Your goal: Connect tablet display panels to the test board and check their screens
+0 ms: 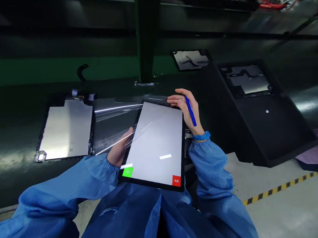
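A tablet [157, 144] with a lit white screen is tilted in front of me, a green square at its lower left and a red one at its lower right. My left hand [120, 147] grips its left edge, the fingers mostly hidden beneath. At the upper right corner, my right hand [189, 108] touches the tablet with its fingertips, a blue pen [190, 111] tucked in that hand. A clear film [112, 116] stretches from the tablet's upper left toward the left; whether a hand holds it I cannot tell.
A display panel [67, 129] with a silver back lies on the dark bench at left. To the right, a black foam block [274, 127] carries another panel [247, 79]. A third panel [191, 59] lies behind it. A dark green post [146, 38] rises ahead.
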Demonstrator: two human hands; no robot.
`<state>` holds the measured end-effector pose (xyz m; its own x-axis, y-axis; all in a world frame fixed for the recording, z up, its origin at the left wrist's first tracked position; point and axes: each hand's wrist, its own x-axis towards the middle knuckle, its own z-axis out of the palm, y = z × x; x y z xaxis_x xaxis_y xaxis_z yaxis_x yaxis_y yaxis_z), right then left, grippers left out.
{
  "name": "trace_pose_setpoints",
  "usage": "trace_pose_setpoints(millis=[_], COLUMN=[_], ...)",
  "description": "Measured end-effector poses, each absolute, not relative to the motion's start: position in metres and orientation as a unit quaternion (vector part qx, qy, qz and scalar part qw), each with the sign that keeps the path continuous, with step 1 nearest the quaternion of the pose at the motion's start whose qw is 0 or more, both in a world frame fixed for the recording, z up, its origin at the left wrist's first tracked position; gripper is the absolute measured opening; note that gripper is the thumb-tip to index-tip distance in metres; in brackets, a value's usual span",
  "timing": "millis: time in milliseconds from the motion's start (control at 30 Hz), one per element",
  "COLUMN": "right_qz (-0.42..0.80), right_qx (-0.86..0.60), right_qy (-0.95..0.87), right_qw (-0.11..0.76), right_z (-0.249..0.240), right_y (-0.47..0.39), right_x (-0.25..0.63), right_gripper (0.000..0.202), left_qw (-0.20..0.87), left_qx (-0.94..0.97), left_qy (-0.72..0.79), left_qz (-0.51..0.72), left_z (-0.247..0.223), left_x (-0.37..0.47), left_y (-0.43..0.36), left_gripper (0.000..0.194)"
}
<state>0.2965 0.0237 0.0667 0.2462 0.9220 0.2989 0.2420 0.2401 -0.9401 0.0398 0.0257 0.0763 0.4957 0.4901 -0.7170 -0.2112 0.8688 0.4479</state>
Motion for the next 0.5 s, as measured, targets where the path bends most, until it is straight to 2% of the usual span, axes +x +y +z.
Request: trace_pose_setpoints(millis=[300, 500], right_qz=[0.324, 0.333], right_qx=[-0.564, -0.569], right_qy=[-0.509, -0.507], right_qw=[0.563, 0.555], right_z=[0.053, 0.052], right_y=[0.028, 0.028], right_x=[0.296, 0.295], right_gripper=[0.049, 0.045], left_qw=[0.868, 0.874], left_qx=[0.102, 0.05], left_qy=[0.459, 0.465], left_qz=[0.159, 0.134], left_z=[0.078, 0.088], left_x=[0.038, 0.041], left_y=[0.025, 0.025], left_gripper=[0.048, 0.053])
